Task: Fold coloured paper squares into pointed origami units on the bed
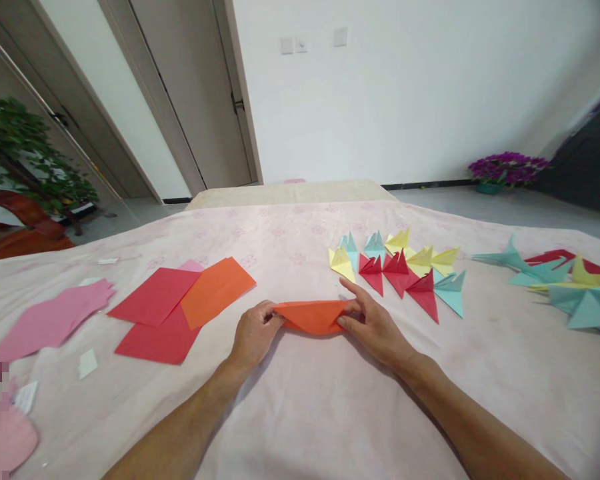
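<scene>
While paper birds (pixel 397 263) at right appear complete and flat sheets (pixel 155 293) at left lie unfolded, the left hand (pixel 253 337) and right hand (pixel 375 327) pinch opposite ends of a partly folded orange paper (pixel 313 316) over the tablecloth (pixel 290 413).

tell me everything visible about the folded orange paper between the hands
The folded orange paper sheet looks thin, matte and plain, with a nearly straight far edge and a near edge bowing toward the person. It is held crosswise, its ends pinched by the left hand and right hand. Whether it touches the pale pink floral cloth below is unclear.
</scene>
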The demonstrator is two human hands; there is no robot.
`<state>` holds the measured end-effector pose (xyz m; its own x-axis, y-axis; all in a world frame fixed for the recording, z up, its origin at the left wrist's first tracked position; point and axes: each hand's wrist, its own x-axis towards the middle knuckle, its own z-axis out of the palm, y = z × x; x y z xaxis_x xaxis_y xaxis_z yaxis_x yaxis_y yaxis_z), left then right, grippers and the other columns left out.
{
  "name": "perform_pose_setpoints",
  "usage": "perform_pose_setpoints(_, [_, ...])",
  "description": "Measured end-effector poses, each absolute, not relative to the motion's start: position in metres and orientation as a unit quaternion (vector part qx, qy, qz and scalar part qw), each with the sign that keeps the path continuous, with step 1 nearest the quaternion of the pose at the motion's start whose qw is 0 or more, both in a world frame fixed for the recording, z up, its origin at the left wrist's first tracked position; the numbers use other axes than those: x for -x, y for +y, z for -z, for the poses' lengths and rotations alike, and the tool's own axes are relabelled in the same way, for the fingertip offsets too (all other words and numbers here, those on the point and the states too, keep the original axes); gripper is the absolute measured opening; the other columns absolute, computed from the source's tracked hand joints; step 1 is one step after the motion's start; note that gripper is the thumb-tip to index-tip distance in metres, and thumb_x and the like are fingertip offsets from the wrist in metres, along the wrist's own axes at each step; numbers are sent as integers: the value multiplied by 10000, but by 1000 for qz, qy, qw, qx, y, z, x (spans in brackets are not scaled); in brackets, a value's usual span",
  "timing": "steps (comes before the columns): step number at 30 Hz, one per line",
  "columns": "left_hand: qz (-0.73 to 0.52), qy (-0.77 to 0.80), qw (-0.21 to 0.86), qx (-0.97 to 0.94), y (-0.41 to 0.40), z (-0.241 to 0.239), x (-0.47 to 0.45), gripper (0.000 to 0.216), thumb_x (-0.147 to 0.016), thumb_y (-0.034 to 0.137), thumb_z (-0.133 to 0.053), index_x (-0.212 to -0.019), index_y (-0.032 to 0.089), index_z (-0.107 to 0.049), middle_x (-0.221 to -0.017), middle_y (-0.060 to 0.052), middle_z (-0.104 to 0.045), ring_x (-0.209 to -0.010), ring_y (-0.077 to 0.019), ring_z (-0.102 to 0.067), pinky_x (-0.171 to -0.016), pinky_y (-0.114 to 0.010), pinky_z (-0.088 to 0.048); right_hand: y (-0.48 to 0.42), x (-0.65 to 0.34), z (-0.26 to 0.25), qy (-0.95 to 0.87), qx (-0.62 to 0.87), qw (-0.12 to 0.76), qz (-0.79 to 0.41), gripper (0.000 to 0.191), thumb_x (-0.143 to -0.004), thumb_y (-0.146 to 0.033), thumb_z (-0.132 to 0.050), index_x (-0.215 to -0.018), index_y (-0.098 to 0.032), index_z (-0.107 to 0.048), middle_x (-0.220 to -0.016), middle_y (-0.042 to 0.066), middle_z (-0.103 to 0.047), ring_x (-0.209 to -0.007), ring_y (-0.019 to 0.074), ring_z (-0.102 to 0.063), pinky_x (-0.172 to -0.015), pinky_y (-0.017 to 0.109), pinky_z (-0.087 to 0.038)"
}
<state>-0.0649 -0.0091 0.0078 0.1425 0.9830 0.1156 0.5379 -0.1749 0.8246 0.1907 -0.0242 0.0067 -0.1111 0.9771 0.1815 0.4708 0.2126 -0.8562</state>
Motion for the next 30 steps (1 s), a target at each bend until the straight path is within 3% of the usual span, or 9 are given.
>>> perform_pose_setpoints(7, [-281, 562, 255, -734, -17, -16, 69, 297, -840, 346, -585, -593, 189, -533, -665, 21, -569, -682, -146, -528, -650, -264, -349, -25, -195, -5, -645, 543, 440, -309, 522, -828, -205, -516, -1346, -192, -454, -624, -69, -470, -579, 132, -484, -566, 246, -400])
perform_pose_setpoints(11, [-234, 564, 217, -762, -20, -21, 66, 307, -838, 353, -576, -591, 194, -486, -670, 22, -560, -703, -153, -515, -645, -270, -323, -32, -193, -9, -690, 591, 365, -205, 513, -881, -203, -429, -1393, -183, -405, -663, -39, -517, -602, 160, -530, -590, 273, -393])
perform_pose_setpoints(17, [-194, 597, 218, -747, -16, -24, 61, 416, -867, 522, -514, -606, 199, -499, -640, 20, -539, -622, -148, -484, -562, -279, -240, -33, -188, -9, -736, 604, 285, -111, 517, -905, -211, -402, -1422, -179, -404, -745, 26, -629, -657, 197, -594, -606, 291, -406])
perform_pose_setpoints(22, [-206, 590, 186, -759, -17, -20, 58, 451, -891, 432, -519, -532, 189, -397, -620, 23, -486, -628, -142, -479, -586, -276, -254, -32, -189, -7, -738, 612, 267, -98, 478, -949, -286, -408, -1420, -206, -403, -800, 37, -656, -715, 209, -626, -638, 295, -424])
perform_pose_setpoints(30, [-200, 600, 152, -759, -19, -18, 56, 383, -888, 408, -544, -575, 198, -474, -680, -5, -557, -691, -173, -516, -617, -286, -279, -33, -186, -8, -752, 624, 204, -54, 351, -938, -279, -466, -1270, -279, -581, -828, 50, -686, -790, 227, -655, -696, 312, -420])
